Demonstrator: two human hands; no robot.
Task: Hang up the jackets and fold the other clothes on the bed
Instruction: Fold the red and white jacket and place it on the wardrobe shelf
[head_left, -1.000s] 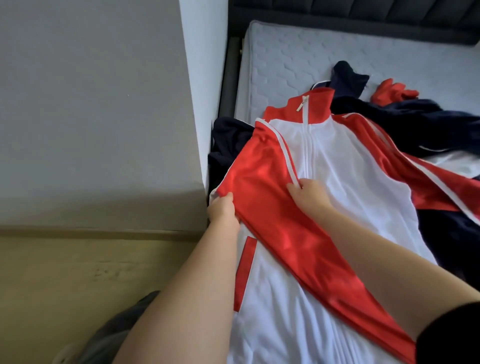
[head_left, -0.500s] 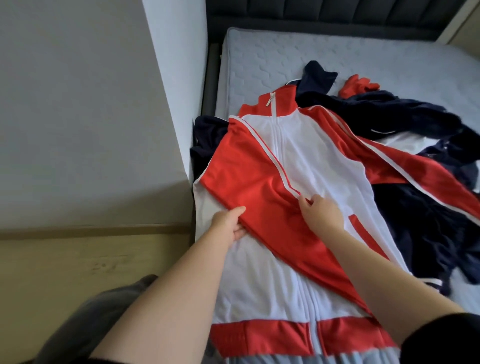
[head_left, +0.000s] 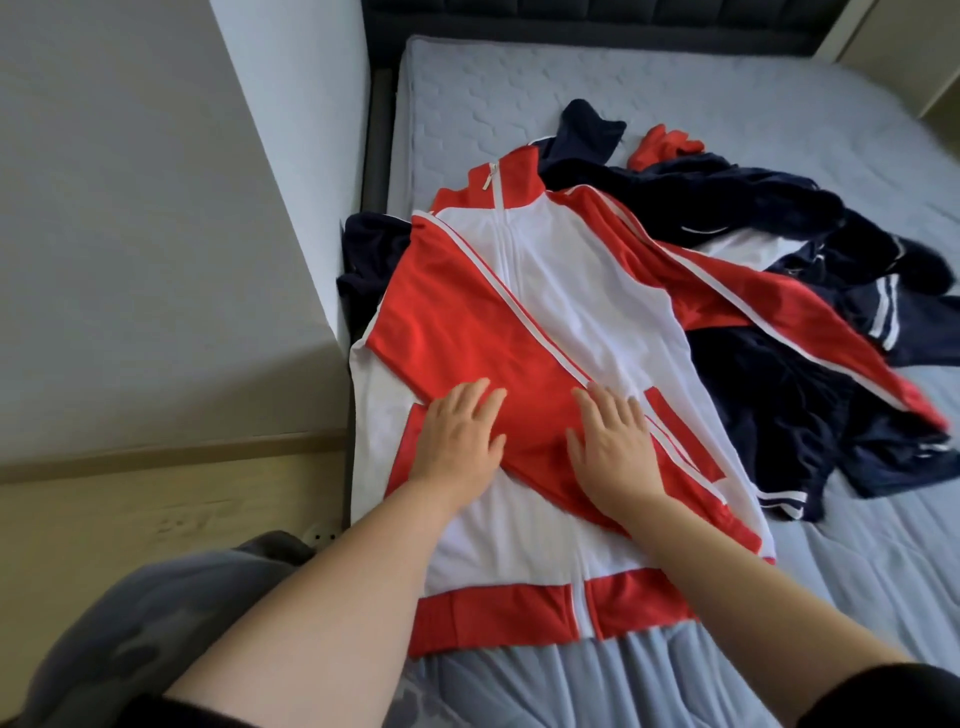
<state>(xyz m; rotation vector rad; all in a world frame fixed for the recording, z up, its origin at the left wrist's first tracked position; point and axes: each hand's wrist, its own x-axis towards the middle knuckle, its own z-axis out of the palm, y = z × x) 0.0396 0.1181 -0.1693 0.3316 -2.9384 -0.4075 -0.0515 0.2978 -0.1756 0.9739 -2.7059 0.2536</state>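
A red and white zip jacket lies front up on the bed, collar toward the headboard. Its left red sleeve is folded diagonally across the white chest. My left hand rests flat on that sleeve with fingers spread. My right hand lies flat beside it on the same sleeve, near the white stripe. Neither hand grips any cloth. The jacket's other red sleeve stretches out to the right over dark clothes.
A heap of navy clothes with white stripes lies right of and under the jacket. A small red piece sits behind it. A grey wall block and a wooden ledge stand left of the bed. The dark headboard runs along the top.
Both hands have let go of the red sleeve's edges and now lie flat on it, lower on the jacket. The view has pulled back, showing the jacket's red hem.
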